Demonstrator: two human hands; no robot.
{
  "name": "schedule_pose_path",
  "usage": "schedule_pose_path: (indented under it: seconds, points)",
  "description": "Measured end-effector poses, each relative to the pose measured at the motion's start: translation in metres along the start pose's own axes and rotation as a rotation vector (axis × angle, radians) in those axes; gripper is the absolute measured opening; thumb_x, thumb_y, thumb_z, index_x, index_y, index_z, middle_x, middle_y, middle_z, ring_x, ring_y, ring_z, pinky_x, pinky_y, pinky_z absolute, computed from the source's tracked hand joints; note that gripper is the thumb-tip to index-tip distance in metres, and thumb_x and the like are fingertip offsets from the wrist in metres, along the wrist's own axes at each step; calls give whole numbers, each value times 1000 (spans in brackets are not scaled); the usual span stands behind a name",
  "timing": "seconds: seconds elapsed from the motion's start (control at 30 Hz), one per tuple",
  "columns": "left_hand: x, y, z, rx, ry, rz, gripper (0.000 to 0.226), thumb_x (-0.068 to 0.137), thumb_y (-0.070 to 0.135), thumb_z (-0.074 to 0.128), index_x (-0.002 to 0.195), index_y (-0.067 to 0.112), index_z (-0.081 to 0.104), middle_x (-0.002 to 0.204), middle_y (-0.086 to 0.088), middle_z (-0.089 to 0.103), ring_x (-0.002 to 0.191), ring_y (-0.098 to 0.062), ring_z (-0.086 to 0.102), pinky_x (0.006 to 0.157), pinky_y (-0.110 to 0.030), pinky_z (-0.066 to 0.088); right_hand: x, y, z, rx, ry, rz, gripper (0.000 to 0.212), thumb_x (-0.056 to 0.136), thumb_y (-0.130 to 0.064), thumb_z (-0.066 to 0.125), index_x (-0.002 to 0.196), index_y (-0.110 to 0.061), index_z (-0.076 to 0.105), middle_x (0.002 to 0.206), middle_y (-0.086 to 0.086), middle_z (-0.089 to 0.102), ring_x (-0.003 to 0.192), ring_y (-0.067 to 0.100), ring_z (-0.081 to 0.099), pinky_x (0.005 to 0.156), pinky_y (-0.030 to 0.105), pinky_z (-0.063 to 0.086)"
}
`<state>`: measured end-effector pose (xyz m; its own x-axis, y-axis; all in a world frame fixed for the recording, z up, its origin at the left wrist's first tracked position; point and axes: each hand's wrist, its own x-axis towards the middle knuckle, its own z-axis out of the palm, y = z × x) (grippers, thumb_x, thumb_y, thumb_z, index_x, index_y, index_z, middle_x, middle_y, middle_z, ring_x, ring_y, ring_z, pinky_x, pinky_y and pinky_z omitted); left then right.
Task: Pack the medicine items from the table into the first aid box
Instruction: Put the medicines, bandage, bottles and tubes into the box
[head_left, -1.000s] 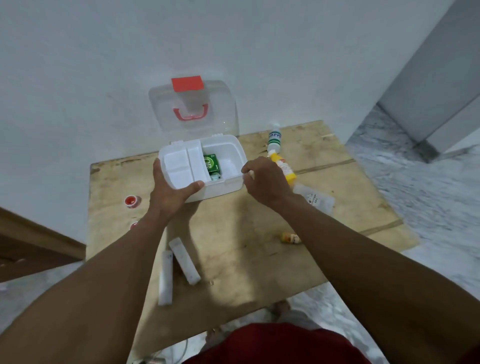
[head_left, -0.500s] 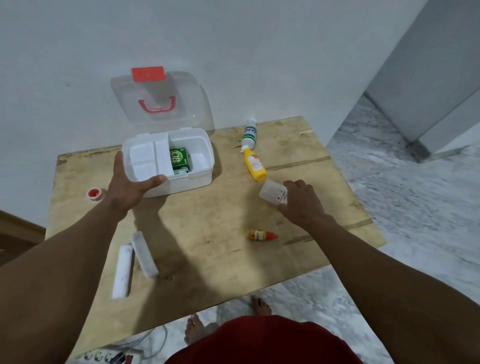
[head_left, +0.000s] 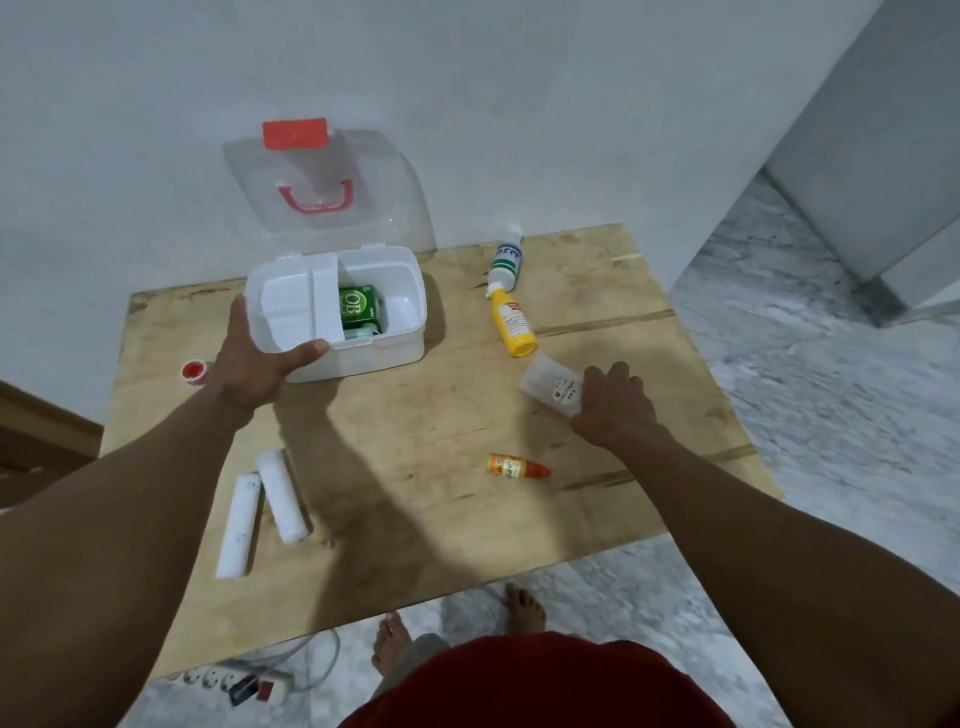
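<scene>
Fingers of left hand (head_left: 260, 364) clamp one box (head_left: 387, 340); right hand (head_left: 615, 402) fingers grip one packet (head_left: 548, 382); three bottles (head_left: 514, 325) lie loose.

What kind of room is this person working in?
Probably a plain room in a home, not a clinic. A rough plywood table stands against a bare white wall on a marble-patterned floor, a power strip lies underneath, and the person's feet are bare.

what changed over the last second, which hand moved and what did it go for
The right hand left the first aid box rim, moved right and took hold of the clear packet. The left hand kept gripping the box; the bottles and white rolls stayed put.
</scene>
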<state>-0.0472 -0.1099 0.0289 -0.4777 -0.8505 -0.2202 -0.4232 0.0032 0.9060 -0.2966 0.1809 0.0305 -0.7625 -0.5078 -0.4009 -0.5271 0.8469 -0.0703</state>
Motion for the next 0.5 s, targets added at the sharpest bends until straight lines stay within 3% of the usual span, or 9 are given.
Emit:
schedule_pose_path:
  seconds: [0.07,0.2,0.43,0.5]
  points:
    - [1,-1,0,-5,-3,2,90,75,25,85,144,31,27,132,8,39,123,-26,42,74,-45,55,-1,1,-1,18,0,3,58,88,-27,69,136,-10,42,135,17,39,125,38,47,97,44,47]
    - [1,-4,-3,27,-8,55,92,72,30,87,143,26,28,137,2,41,127,-26,42,94,-60,48,-8,0,-7,72,3,-5,60,87,-25,72,137,-9,43,133,18,41,119,40,55,95,41,49]
    - [1,-8,-3,51,-18,115,104,74,32,86,151,19,17,147,-1,35,128,-19,38,106,-43,40,-26,-30,-21,187,87,25,61,84,-21,74,137,-11,47,132,19,44,114,40,58,95,40,49]
    - [2,-10,-4,55,-34,99,108,76,33,84,153,19,10,149,-2,34,128,-21,38,109,-45,38,-30,-46,-26,240,127,11,61,83,-18,74,138,-10,48,131,21,46,114,40,57,93,37,48]
